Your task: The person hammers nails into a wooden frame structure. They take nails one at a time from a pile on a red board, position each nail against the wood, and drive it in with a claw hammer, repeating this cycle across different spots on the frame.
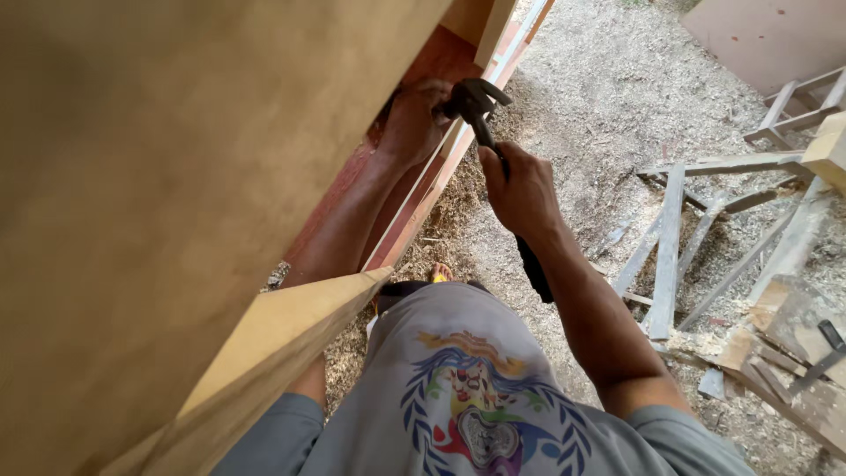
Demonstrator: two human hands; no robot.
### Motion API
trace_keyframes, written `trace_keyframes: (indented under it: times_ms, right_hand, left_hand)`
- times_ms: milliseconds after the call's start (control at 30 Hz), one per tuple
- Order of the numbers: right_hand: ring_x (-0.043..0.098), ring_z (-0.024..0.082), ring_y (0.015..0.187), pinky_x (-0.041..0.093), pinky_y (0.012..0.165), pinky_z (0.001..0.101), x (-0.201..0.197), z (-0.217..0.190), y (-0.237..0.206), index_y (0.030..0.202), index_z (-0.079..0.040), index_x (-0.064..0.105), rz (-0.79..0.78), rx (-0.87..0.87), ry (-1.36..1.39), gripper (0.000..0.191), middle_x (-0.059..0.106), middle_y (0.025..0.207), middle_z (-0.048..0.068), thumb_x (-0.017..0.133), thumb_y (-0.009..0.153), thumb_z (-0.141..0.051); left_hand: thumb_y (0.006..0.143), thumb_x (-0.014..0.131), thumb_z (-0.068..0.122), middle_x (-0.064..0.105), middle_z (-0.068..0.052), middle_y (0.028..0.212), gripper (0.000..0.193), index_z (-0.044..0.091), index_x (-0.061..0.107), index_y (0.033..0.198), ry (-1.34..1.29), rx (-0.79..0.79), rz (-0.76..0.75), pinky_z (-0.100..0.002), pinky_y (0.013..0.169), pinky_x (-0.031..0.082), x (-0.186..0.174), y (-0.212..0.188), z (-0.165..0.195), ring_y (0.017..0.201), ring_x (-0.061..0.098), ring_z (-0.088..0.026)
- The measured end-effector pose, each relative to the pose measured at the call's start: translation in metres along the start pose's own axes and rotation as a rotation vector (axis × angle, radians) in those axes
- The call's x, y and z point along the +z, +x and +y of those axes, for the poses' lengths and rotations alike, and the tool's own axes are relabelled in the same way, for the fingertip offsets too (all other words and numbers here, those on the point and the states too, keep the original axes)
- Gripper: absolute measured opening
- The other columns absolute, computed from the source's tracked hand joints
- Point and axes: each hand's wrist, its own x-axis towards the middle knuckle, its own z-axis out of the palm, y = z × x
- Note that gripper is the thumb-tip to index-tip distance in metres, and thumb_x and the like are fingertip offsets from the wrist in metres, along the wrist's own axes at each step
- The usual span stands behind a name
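Sawdust-covered floor (608,79), scrap timber frames (705,220) at right. Head view: right hand (524,189) clenched round one black claw hammer (480,110), head at plywood cabinet (176,220) edge. Left hand (414,119) pinching something unseen beside hammer head; grip unclear. Risk: glancing blow onto left fingers, so close. Count: two hands, one hammer.

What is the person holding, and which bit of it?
The right hand grips a claw hammer by its handle. The left hand rests at the wooden board.
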Motion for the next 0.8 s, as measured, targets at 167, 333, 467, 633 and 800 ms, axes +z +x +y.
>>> trace_keyframes:
  times_ms: [167,333,467,633,800]
  right_hand:
    - [0.057,0.009,0.047,0.043,0.038,0.0297,-0.046,-0.023,-0.011,0.111,-0.002,0.068,0.132,-0.07,0.07,0.032,0.065,0.066,0.005,0.05,0.111,-0.029]
    - [0.057,0.005,0.048,0.045,0.035,0.0249,-0.027,-0.011,-0.014,0.107,-0.001,0.064,0.238,-0.169,0.175,0.035,0.061,0.063,0.004,0.045,0.114,-0.029]
    - [0.044,0.013,0.036,0.037,0.029,0.0294,-0.003,0.001,0.007,0.105,-0.004,0.067,-0.096,-0.015,-0.029,0.037,0.058,0.058,0.004,0.045,0.111,-0.033]
    - [0.049,0.008,0.037,0.037,0.029,0.0272,-0.037,0.002,-0.01,0.11,-0.002,0.067,0.12,-0.132,0.003,0.037,0.06,0.058,0.002,0.046,0.111,-0.032]
    - [0.057,0.006,0.048,0.042,0.036,0.0258,-0.019,0.01,-0.011,0.11,0.0,0.064,0.253,-0.329,0.141,0.036,0.06,0.063,0.002,0.046,0.116,-0.031]
  left_hand:
    - [0.089,0.076,0.001,0.072,-0.007,0.129,0.008,0.004,0.076,0.096,0.046,0.032,-0.046,-0.031,0.09,0.06,-0.011,0.004,0.013,0.103,0.075,-0.02]
    - [0.08,0.074,-0.009,0.069,-0.013,0.127,0.045,0.004,0.065,0.122,0.022,0.085,0.065,-0.035,0.093,0.058,-0.023,-0.001,0.031,0.116,0.068,-0.027]
    - [0.089,0.079,-0.003,0.069,-0.017,0.11,0.041,0.006,0.064,0.126,0.04,-0.121,-0.004,-0.038,0.088,0.058,-0.022,-0.001,0.04,0.099,0.069,-0.03]
    - [0.078,0.06,-0.019,0.069,-0.015,0.12,0.051,0.002,0.061,0.124,-0.036,0.091,0.058,-0.035,0.093,0.057,-0.015,0.006,0.027,0.115,0.068,-0.027]
    - [0.079,0.056,-0.02,0.069,-0.015,0.12,0.05,0.002,0.062,0.123,-0.021,0.118,0.075,-0.034,0.094,0.058,-0.018,0.007,0.01,0.114,0.069,-0.027]
